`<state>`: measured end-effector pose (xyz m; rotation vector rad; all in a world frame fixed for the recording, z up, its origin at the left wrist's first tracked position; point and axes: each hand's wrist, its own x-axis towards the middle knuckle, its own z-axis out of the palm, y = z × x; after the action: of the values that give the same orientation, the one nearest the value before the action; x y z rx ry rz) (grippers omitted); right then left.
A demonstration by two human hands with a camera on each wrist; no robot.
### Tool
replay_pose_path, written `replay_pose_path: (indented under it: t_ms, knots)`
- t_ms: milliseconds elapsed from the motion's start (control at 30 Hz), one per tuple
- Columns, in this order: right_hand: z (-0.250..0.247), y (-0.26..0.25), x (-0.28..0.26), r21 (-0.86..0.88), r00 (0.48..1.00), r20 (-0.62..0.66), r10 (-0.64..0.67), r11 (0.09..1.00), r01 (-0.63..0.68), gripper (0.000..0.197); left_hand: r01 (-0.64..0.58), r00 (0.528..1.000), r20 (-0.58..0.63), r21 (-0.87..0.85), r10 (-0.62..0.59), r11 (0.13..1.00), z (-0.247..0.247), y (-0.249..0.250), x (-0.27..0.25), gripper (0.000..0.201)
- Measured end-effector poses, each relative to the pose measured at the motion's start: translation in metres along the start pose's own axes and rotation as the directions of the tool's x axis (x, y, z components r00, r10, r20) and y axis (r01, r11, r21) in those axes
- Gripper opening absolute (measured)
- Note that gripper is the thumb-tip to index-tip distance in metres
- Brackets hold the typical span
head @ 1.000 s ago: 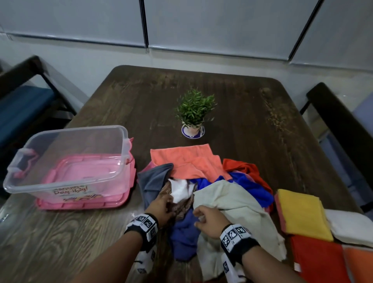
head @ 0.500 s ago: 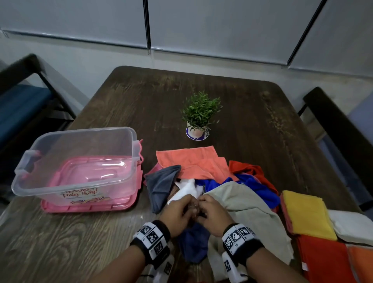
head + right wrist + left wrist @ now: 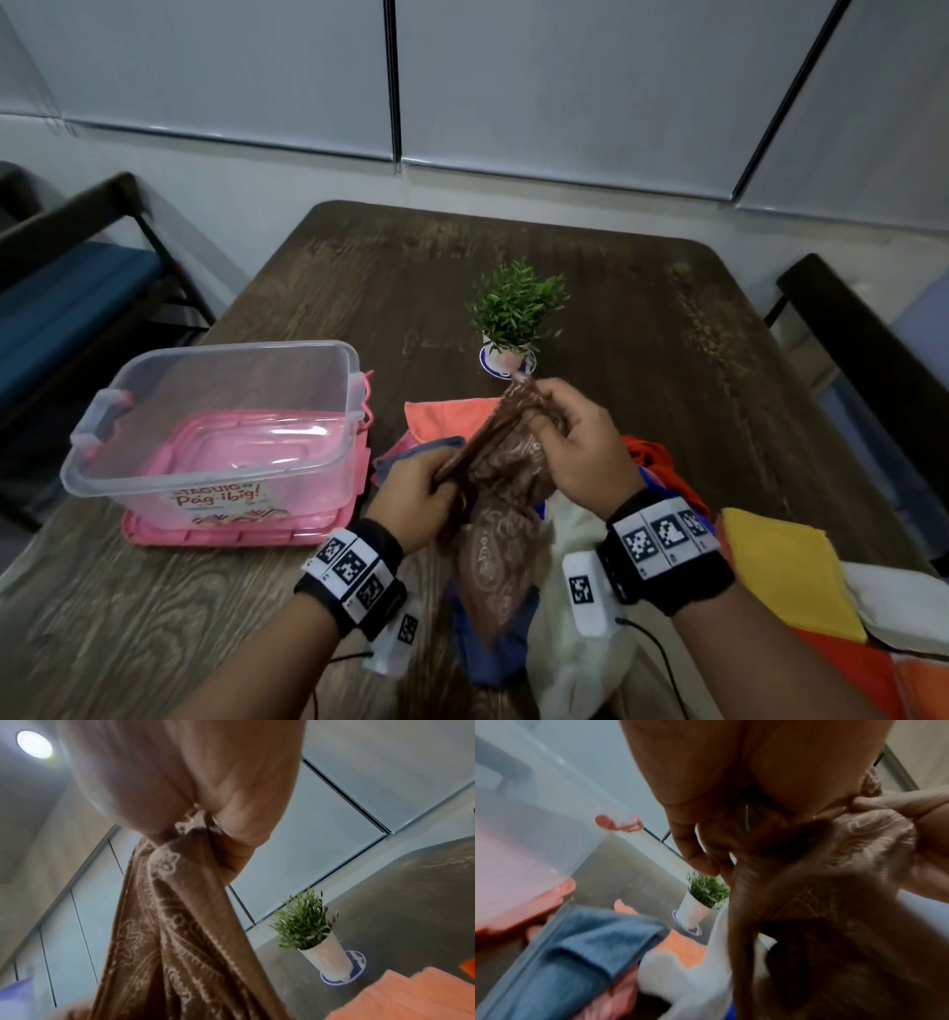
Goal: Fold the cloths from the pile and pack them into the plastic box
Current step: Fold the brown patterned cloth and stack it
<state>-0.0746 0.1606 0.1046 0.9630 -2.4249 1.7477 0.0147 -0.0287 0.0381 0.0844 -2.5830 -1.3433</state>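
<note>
Brown paisley-print cloth, thin, bunched, pinched by left hand and right hand above pile; clear plastic box alongside.

- The far half of the table lies bare, with wide room for a hand to pass.
- A small potted plant stands upright near the middle, just beyond the pile of cloths.
- The plastic box stands open-topped at the left on its pink lid; bare wood shows between box and pile.
- Folded cloths take up the near right edge.
- Chairs flank both sides.
</note>
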Motion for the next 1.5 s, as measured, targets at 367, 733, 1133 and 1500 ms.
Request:
replay_pose_path:
  t_ms: [367,733,1133,1500]
  knots:
    - [-0.049,-0.006,0.014,0.279,0.955,-0.079,0.286,0.926,-0.255,0.029,-0.071,0.953,-0.3,-0.112,0.035,0.991,-0.075,0.023,0.029,0.035]
    - [-0.051,0.001,0.002,0.199,0.98,-0.07,0.184,0.966,-0.166,0.012,-0.007,0.988,-0.156,-0.09,-0.007,0.996,-0.066,0.026,0.032,0.055]
    - [-0.074,-0.003,0.001,0.424,0.945,-0.127,0.302,0.878,-0.223,0.037,-0.07,0.979,-0.202,-0.433,-0.022,0.899,-0.084,0.056,0.033,0.077]
    - [-0.066,0.01,-0.009,0.39,0.943,-0.105,0.315,0.886,-0.252,0.013,-0.089,0.984,-0.181,-0.528,-0.009,0.844,-0.075,0.05,0.029,0.01]
